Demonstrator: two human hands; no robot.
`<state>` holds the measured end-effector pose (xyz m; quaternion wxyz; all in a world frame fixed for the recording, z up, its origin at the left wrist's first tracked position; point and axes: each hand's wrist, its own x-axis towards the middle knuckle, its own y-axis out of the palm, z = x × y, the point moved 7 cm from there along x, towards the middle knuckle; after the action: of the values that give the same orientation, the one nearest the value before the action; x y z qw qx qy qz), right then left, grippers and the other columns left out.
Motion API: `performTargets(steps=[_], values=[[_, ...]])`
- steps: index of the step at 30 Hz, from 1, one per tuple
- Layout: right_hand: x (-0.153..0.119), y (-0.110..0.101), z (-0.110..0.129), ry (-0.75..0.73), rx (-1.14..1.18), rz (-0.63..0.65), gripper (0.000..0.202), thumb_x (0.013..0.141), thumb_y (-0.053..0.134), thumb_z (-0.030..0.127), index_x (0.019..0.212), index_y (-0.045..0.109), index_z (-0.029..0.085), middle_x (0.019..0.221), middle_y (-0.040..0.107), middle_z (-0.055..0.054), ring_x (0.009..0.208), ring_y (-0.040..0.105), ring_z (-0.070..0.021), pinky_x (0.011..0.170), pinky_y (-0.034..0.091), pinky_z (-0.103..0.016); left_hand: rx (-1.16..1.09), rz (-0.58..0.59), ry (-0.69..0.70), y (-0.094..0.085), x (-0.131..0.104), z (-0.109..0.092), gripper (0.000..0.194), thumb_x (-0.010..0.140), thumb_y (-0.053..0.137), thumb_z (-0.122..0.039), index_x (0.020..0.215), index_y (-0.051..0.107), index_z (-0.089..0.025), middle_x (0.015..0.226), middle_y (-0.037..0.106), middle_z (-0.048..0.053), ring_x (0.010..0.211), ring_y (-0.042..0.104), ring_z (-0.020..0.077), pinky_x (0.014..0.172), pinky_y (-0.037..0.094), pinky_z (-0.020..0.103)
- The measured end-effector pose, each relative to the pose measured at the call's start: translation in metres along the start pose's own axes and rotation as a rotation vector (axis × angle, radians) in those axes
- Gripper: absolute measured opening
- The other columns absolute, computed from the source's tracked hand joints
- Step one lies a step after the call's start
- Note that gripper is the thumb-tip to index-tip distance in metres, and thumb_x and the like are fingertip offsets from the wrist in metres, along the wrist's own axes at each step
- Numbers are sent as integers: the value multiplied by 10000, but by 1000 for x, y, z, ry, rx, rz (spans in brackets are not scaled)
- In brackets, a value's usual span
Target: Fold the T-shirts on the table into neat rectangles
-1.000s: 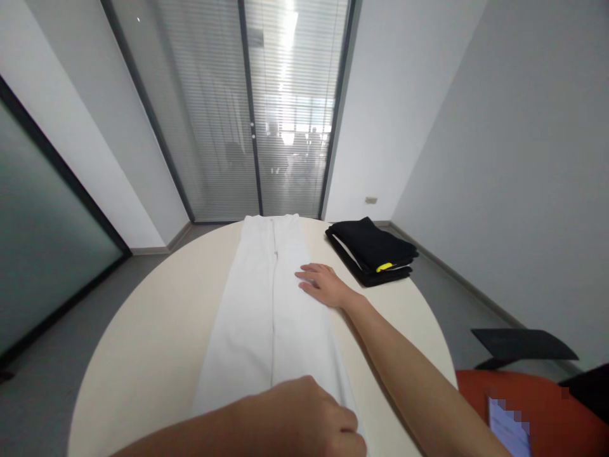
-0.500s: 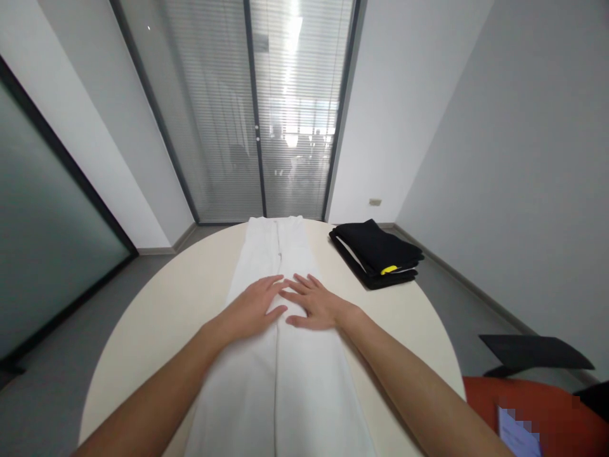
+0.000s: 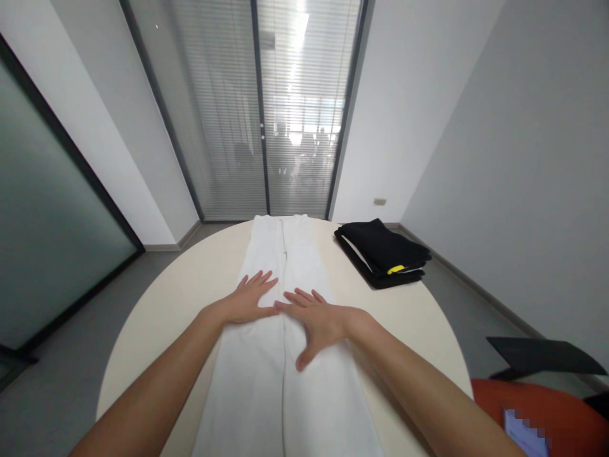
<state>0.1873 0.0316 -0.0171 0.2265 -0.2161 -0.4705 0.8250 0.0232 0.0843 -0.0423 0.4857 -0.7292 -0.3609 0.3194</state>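
Note:
A long white garment point(image 3: 247, 381), which looks like trousers, lies flat and lengthwise across the round table. A dark line runs down its middle between two long panels. Flat on the left panel rests my left hand point(image 3: 250, 298), open with its fingers spread. My right hand point(image 3: 316, 320) is spread open on the right panel, thumb pointing back towards me. Its index fingertip meets the left thumb tip near the middle line. Neither hand grasps the cloth.
A stack of folded black clothes point(image 3: 383, 251) with a yellow tag lies at the table's far right. The pale round table point(image 3: 157, 324) fills the centre. An orange chair point(image 3: 561, 412) with a black armrest stands at the lower right. Glass panels with blinds point(image 3: 228, 127) rise behind.
My hands have moved slightly apart, and my right hand has come closer to me. Its thumb has swung away from the fingers. The view has shifted a little.

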Motion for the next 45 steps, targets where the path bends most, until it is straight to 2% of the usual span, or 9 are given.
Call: performTargets(steps=[2,6,9,17,26,32,36,40,45], values=[[-3,-4,11,-54,14,-3,1098,576,871,533,1525,348,354,1600,287,-142,1486,168,-409,1149,59,-681,-8,-7,-1,-1,0,2,895,842,461,-773,1552,305,-251,1656,125,123,1524,67,339,1202,80,569],[-8,-10,36,-258,21,-24,433,736,808,370,1154,699,351,1400,521,-55,1368,393,-300,1164,140,-581,-6,-30,0,-4,-1,1,841,839,525,-732,1521,370,-264,1656,146,121,1522,92,339,1202,108,564],[-7,-9,45,-337,25,-14,178,763,782,291,940,759,283,1258,598,-50,1258,477,-268,1114,281,-480,-11,-40,19,-6,-2,-3,784,852,568,-670,1511,389,-282,1649,186,116,1518,119,342,1200,132,561],[-2,-13,37,-340,30,-126,361,721,702,122,1065,699,234,1241,610,-84,1213,518,-249,1082,349,-428,-91,-66,145,-9,-4,-19,538,891,605,-522,1374,565,-288,1595,348,81,1499,224,308,1205,200,497],[3,-14,29,-326,-33,-173,190,699,664,86,851,679,199,973,650,-45,1002,581,-218,985,416,-366,-100,-31,146,-9,-6,-21,433,904,611,-424,1316,609,-293,1606,323,80,1507,191,323,1206,172,531],[-4,-22,9,-216,35,-258,416,778,669,192,1187,596,221,1182,607,-71,1100,557,-225,949,454,-356,-128,-15,183,-13,-10,-35,269,880,604,-290,1140,660,-254,1596,341,62,1498,219,314,1198,210,525],[-3,-31,-21,-36,-87,-334,263,849,627,247,1109,634,212,1092,633,-71,1042,579,-218,909,455,-330,-173,15,243,-16,-14,-50,200,833,656,-243,1030,687,-242,1515,434,73,1411,376,282,1159,304,442],[-13,-45,-55,346,-240,-377,234,861,627,398,947,664,185,985,662,-105,921,614,-244,782,454,-327,-198,56,299,-20,-19,-67,169,746,771,-275,906,727,-244,1202,600,55,1181,533,244,1030,418,375],[-35,-49,-77,627,-178,-251,359,775,686,544,868,687,197,899,713,-94,765,645,-229,638,416,-305,-172,150,329,-16,-24,-81,163,686,823,-260,839,766,-263,939,674,21,1060,566,230,920,448,322]])
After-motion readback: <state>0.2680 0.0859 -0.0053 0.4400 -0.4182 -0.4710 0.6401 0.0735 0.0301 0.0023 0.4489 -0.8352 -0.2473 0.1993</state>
